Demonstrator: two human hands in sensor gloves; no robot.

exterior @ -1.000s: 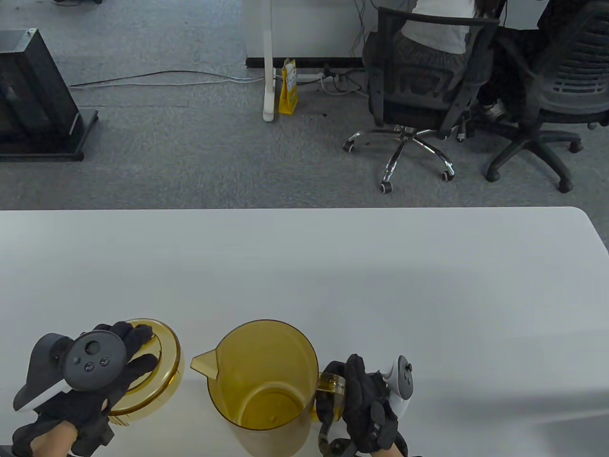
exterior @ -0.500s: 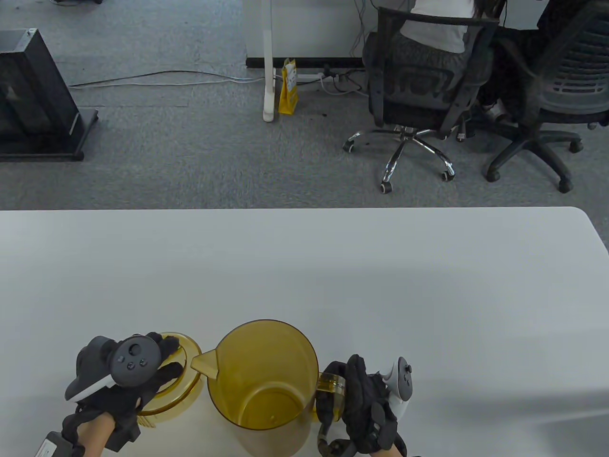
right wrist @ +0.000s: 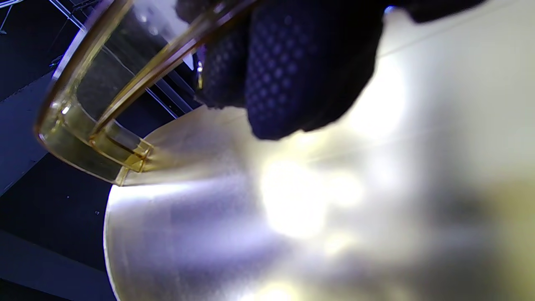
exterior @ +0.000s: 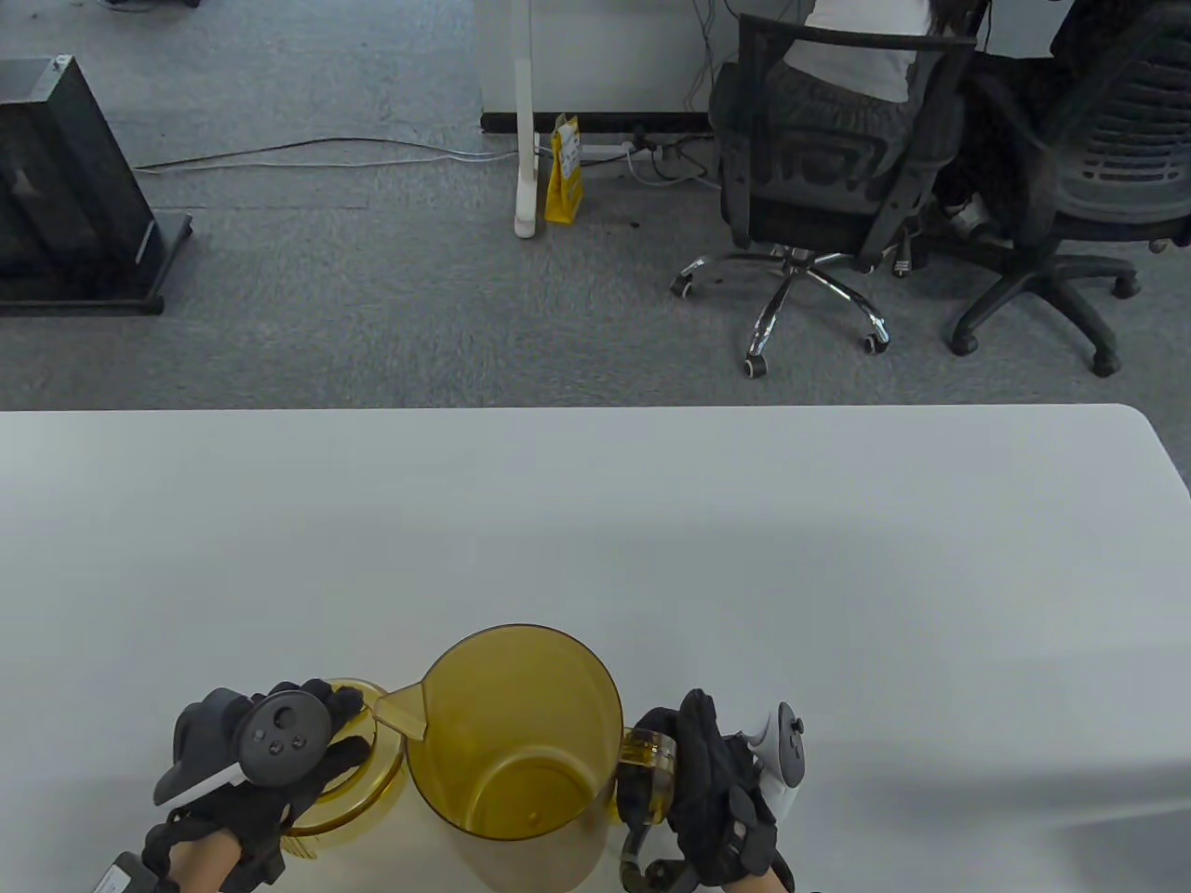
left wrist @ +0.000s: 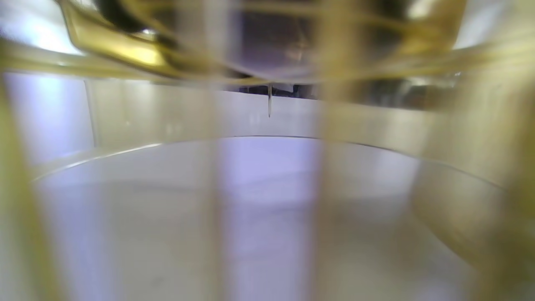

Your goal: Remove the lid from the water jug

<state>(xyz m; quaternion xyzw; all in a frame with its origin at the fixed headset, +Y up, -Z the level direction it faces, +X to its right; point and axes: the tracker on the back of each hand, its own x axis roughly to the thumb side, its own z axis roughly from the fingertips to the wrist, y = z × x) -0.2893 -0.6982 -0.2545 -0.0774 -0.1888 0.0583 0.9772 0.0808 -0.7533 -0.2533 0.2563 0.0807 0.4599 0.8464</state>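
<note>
A white tabletop [exterior: 651,521] fills the lower half of the table view, with grey carpet, office chairs [exterior: 828,177] and a seated person [exterior: 861,46] beyond its far edge. Near the front edge stands the jug [exterior: 512,744], amber and see-through, upright and open at the top, its spout pointing left. The lid [exterior: 358,772], of the same amber plastic, is off the jug and sits just left of it, close under the spout, its right rim tucked near the jug wall. The right hand [exterior: 721,800] has its grip clamped on the jug's handle [exterior: 647,749], fingers curled round it; the right wrist view shows gloved fingers [right wrist: 301,67] wrapped about the amber handle loop. The left hand [exterior: 279,753] lies over the lid with its grip closed on it, fingertips curled over the far rim. The left wrist view is a blur of amber plastic against the white surface.
</note>
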